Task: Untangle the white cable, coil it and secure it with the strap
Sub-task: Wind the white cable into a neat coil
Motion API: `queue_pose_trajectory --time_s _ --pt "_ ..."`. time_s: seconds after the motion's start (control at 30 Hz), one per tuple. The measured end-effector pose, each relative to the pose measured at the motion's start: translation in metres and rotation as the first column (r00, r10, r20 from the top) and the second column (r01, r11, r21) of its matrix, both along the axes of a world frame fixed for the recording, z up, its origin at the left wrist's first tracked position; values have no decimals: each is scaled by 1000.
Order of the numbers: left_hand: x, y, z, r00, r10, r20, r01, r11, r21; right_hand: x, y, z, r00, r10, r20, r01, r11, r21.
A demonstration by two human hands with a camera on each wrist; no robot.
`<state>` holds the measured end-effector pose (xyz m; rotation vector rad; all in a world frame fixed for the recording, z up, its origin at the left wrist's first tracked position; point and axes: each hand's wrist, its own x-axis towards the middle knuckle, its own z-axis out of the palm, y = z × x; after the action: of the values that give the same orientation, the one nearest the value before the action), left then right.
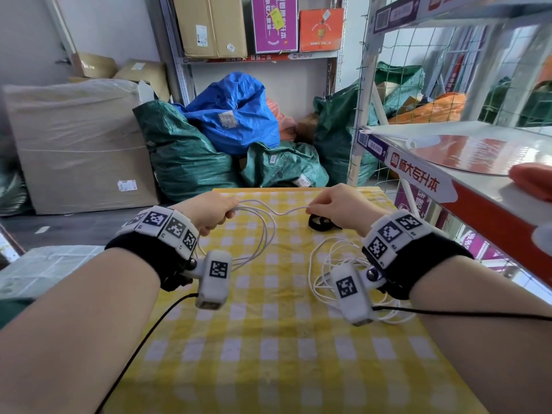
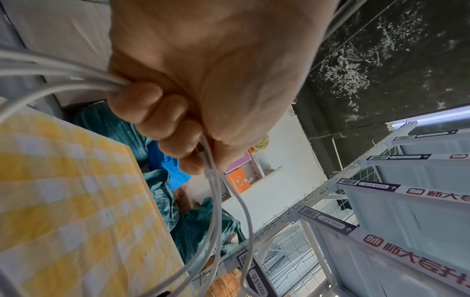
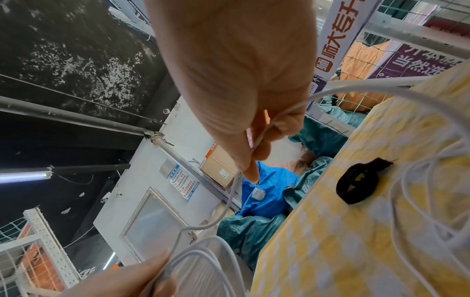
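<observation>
Coiling the cable, strap waiting beyond

Nearest me, loose cable [image 1: 321,265] is lying on the desk [image 1: 268,354] under my right hand [image 1: 337,209], which is pinching the strand running left to my left hand [image 1: 209,213], clenching the loops; the strap [image 1: 321,223] is lying just beyond my right fingers [image 3: 250,168].

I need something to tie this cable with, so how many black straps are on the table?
1. The black strap lies looped on the yellow checked tablecloth, just beyond the right hand. Another could be hidden under the arms or loose cable.
</observation>
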<state>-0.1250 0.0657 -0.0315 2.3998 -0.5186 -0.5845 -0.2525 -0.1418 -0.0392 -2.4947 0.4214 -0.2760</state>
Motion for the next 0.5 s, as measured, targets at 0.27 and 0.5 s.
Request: queue_pose_trajectory --time_s 0.27,0.5 --pt "-1 1 0 995 61 -84 -73 987 -146 3 6 -8 992 -75 105 74 997 16" --pt "3 6 3 979 99 -176 -143 955 -258 4 7 -19 996 29 -84 -34 997 -66"
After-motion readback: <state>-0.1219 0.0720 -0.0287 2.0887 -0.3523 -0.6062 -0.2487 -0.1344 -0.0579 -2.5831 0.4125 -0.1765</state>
